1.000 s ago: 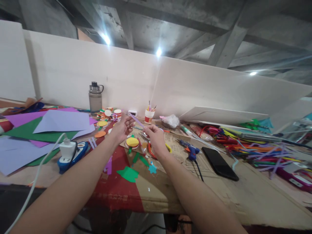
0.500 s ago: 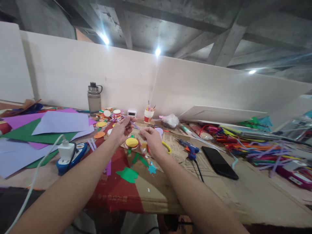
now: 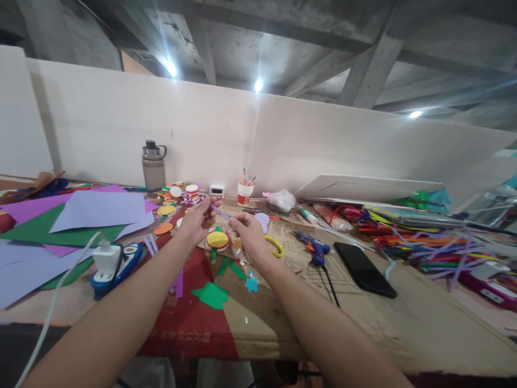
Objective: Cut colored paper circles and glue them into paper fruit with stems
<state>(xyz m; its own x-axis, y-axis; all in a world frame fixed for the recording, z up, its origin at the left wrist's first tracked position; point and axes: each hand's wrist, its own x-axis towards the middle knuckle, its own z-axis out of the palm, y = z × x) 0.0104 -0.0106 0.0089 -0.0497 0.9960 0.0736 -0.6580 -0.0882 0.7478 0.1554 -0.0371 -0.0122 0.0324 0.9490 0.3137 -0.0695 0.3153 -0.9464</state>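
Note:
Between my two hands runs a thin light purple strip (image 3: 219, 210), held above the table. My left hand (image 3: 201, 220) pinches its left end with the fingertips. The right end is gripped between the thumb and fingers of my right hand (image 3: 248, 231). Below the hands sits a small round piece with a yellow top (image 3: 217, 240) and a red and white side. Green paper scraps (image 3: 211, 295) and a blue star-shaped piece (image 3: 251, 283) lie nearer to me. A yellow scissor handle (image 3: 275, 247) shows beside my right wrist.
On the left are purple and green sheets (image 3: 100, 209) and a blue power strip (image 3: 99, 283). A bottle (image 3: 154, 171) and a paper cup of pencils (image 3: 244, 194) stand behind. Rightward lie a blue glue gun (image 3: 319, 252), a black phone (image 3: 363, 269) and many coloured strips (image 3: 404, 245).
The camera view has shifted slightly. Both hands keep hold of the purple strip in nearly the same place.

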